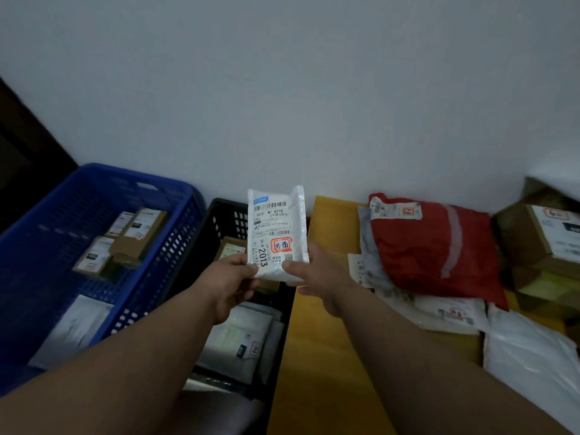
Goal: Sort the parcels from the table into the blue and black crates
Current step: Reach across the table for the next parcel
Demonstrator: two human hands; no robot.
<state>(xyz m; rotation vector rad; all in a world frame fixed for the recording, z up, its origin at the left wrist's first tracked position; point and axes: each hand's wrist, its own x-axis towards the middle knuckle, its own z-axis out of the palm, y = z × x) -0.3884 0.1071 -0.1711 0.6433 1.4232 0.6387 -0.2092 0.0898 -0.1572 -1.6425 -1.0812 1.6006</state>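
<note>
Above the left edge of the tabletop, over the black crate, a small white parcel is held upright, label toward the camera. The left hand and right hand each pinch a bottom corner, both grips closed on it. The blue crate stands further left. With only the lower corners pinched, the slick mailer could flop over or slip and, I judge, drop into the wrong crate.
</note>
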